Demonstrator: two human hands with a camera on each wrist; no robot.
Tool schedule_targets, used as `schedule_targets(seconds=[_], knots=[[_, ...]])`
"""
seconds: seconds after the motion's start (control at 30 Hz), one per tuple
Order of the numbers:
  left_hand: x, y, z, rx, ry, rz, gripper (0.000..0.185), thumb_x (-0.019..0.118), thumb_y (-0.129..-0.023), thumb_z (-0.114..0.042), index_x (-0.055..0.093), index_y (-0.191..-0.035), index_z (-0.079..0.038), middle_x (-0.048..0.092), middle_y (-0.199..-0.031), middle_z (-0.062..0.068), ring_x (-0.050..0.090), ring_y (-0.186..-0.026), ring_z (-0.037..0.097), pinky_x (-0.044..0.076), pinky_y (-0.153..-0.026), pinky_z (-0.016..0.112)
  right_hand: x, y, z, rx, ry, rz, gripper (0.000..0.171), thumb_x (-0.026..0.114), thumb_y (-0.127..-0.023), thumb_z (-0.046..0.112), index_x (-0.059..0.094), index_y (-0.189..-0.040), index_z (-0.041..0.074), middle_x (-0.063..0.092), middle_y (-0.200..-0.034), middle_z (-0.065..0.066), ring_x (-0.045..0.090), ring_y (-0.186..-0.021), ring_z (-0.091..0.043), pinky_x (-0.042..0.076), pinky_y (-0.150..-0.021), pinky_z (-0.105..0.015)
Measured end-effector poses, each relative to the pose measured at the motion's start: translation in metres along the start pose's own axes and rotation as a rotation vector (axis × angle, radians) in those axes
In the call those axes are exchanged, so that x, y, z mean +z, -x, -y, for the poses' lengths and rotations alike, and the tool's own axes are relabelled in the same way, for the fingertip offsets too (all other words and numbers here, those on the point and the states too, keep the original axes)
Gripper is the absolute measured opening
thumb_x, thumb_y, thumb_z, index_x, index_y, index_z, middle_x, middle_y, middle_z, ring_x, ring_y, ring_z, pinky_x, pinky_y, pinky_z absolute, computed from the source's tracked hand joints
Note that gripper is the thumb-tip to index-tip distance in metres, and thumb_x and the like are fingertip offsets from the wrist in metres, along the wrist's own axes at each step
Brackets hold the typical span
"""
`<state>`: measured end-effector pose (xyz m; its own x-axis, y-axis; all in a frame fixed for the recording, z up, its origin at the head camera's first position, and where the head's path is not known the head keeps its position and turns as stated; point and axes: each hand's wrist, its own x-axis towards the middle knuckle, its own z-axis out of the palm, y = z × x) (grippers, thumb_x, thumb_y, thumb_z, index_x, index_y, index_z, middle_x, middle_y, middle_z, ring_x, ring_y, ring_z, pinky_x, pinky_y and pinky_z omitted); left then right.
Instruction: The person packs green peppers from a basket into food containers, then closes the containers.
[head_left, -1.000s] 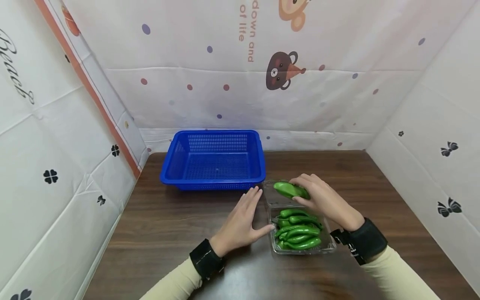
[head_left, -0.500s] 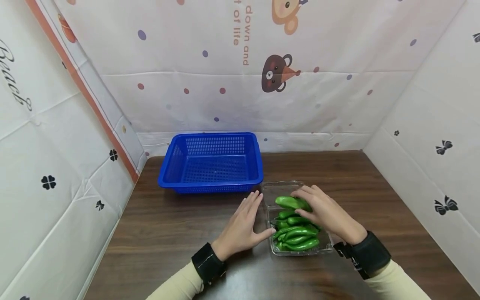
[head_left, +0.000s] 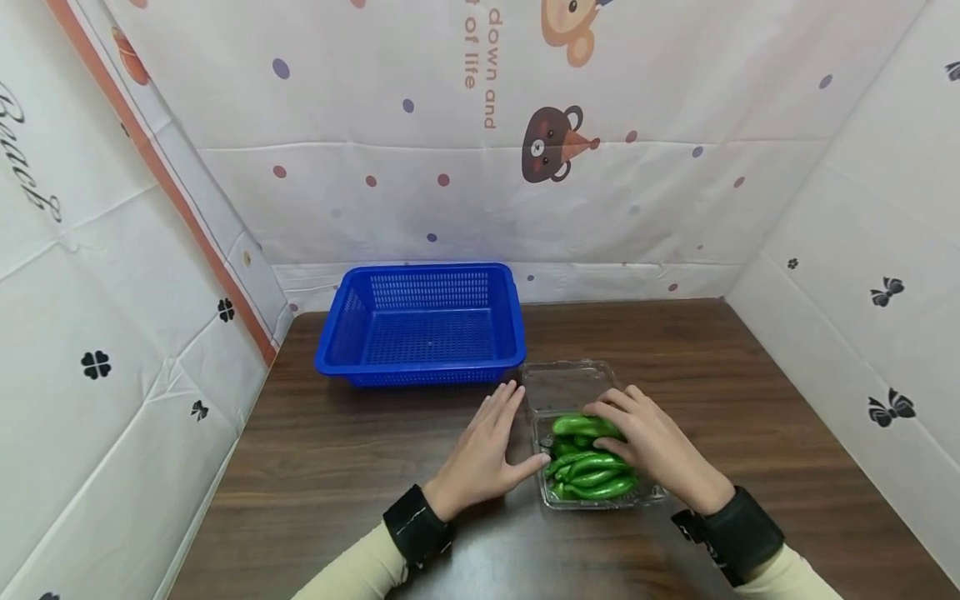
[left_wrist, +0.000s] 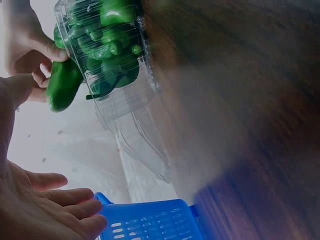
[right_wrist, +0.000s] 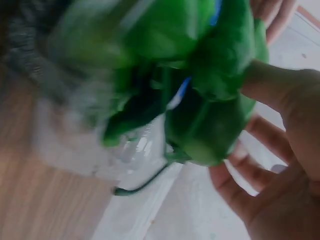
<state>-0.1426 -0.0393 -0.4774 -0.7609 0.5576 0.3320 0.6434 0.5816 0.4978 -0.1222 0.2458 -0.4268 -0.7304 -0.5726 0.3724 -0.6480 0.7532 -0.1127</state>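
A clear plastic clamshell box (head_left: 651, 497) lies on the brown table with its lid (head_left: 564, 384) folded open toward the far side. Several green peppers (head_left: 596, 483) fill it. My right hand (head_left: 611, 432) grips one green pepper (head_left: 581, 426) just over the pile, at the box's far end. The left wrist view shows that pepper (left_wrist: 62, 86) against the box (left_wrist: 125, 92). It appears blurred in the right wrist view (right_wrist: 215, 120). My left hand (head_left: 501, 429) lies flat and open on the table, its thumb at the box's left wall.
An empty blue mesh basket (head_left: 423, 283) stands at the back left of the table (head_left: 337, 467), just beyond my left fingertips, and shows in the left wrist view (left_wrist: 150, 222). Patterned cloth walls close in the left, back and right sides.
My right hand has brought the green pepper down and back, from above the open lid to just over the pile in the box. The left hand has stayed put.
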Motion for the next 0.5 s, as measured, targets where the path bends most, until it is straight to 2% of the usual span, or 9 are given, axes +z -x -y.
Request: schedule_targets(seconds=[0.23, 0.37, 0.5], knots=[[0.005, 0.0, -0.001, -0.024, 0.069, 0.008, 0.092, 0.064, -0.098, -0.055, 0.026, -0.161, -0.001, 0.025, -0.166, 0.02, 0.027, -0.153, 0.036, 0.029, -0.121, 0.049, 0.005, 0.012, -0.001, -0.004, -0.019, -0.05, 0.031, 0.085, -0.082, 0.013, 0.078, -0.111, 0.019, 0.061, -0.113, -0.002, 0.046, -0.091, -0.014, 0.04, -0.072, -0.031], [0.009, 0.0, -0.001, -0.047, 0.096, 0.022, 0.086, 0.061, -0.101, -0.051, 0.025, -0.162, -0.003, 0.024, -0.167, 0.02, 0.024, -0.154, 0.034, 0.03, -0.12, 0.049, 0.004, 0.016, 0.001, 0.002, -0.043, -0.039, 0.03, 0.082, -0.083, 0.007, 0.079, -0.11, 0.02, 0.065, -0.118, -0.005, 0.049, -0.092, -0.014, 0.04, -0.071, -0.03], [0.011, -0.001, -0.001, -0.066, 0.109, 0.036, 0.083, 0.058, -0.103, -0.05, 0.024, -0.162, -0.004, 0.023, -0.167, 0.019, 0.023, -0.154, 0.032, 0.031, -0.12, 0.049, 0.003, 0.018, 0.007, -0.017, -0.083, -0.044, 0.03, 0.084, -0.08, 0.001, 0.08, -0.103, 0.02, 0.068, -0.111, -0.002, 0.052, -0.09, -0.013, 0.044, -0.069, -0.029]])
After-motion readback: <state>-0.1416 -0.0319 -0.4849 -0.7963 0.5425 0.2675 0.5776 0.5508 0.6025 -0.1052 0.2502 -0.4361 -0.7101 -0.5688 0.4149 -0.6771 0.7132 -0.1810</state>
